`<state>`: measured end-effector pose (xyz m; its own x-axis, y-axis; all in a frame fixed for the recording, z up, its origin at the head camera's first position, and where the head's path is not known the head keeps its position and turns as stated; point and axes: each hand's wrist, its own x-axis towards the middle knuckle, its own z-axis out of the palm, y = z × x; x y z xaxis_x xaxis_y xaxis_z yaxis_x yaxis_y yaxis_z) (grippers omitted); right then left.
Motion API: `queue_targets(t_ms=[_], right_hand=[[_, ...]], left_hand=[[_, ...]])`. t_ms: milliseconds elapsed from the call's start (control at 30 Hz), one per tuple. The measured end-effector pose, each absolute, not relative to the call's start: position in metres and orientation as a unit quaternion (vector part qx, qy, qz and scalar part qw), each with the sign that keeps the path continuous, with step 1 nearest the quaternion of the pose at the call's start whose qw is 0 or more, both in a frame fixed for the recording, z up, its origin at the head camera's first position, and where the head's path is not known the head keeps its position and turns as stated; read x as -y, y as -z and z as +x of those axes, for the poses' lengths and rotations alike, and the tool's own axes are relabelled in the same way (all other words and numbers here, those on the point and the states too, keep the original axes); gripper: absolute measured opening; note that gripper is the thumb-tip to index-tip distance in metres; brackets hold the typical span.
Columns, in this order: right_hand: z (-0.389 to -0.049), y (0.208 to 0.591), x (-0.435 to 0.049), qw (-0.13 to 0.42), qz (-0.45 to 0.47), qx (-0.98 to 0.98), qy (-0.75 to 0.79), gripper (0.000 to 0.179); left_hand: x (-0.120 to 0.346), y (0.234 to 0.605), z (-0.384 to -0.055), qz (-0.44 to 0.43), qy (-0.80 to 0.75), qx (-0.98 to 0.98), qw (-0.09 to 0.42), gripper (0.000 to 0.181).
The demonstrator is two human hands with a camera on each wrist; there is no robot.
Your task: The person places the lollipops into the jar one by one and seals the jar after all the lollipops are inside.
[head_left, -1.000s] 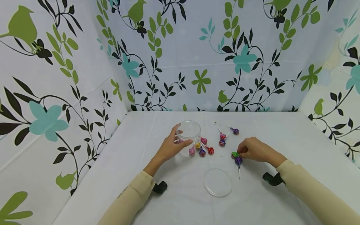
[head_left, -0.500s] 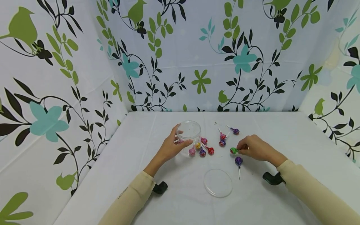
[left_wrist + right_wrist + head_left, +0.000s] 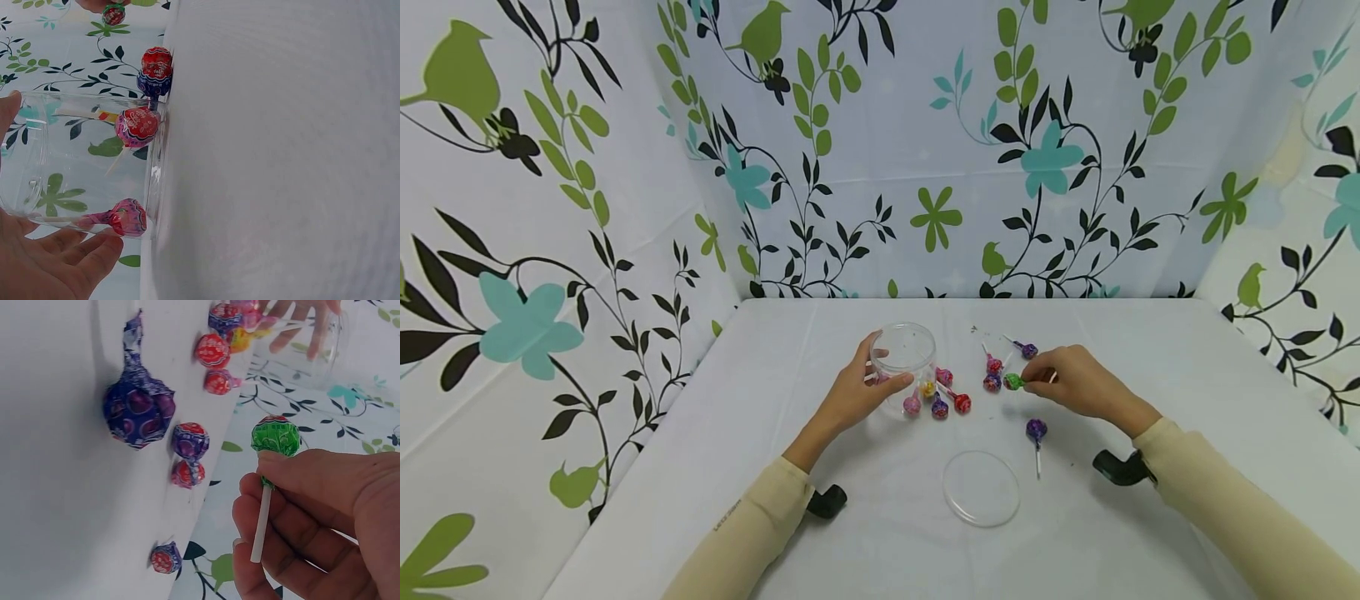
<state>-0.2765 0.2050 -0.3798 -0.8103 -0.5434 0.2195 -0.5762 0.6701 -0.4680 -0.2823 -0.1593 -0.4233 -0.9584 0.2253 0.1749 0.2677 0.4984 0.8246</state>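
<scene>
My left hand (image 3: 859, 387) grips a clear round jar (image 3: 901, 364) standing on the white table, thumb on the near side and fingers behind. Lollipops show inside through its wall, including a pink one (image 3: 129, 216) low by the fingers and a yellow one (image 3: 928, 388). In the right wrist view, my right hand (image 3: 312, 519) pinches a green-wrapped lollipop (image 3: 276, 435) between thumb and fingers just below the candy, its white stick pointing down. The head view has that right hand (image 3: 1078, 383) to the right of the jar, held above the table.
A clear round lid (image 3: 1018, 492) lies flat in front of the jar. One purple lollipop (image 3: 1036, 429) is near my right hand. Behind lie a pink-red one (image 3: 993, 365), a purple-red one (image 3: 992, 382) and another purple one (image 3: 1028, 351). A red lollipop (image 3: 961, 403) sits beside the jar.
My right hand has picked up the green lollipop from beside the purple one and moved it back and slightly left. The left hand and jar stay in place.
</scene>
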Motion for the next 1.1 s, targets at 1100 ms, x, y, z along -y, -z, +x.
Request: queue_targets(t_ms=[1100], right_hand=[[-0.281, 0.343, -0.162, 0.096, 0.328, 0.895, -0.287, 0.010]], left_hand=[[0.159, 0.423, -0.282, -0.141, 0.469, 0.872, 0.019, 0.100]])
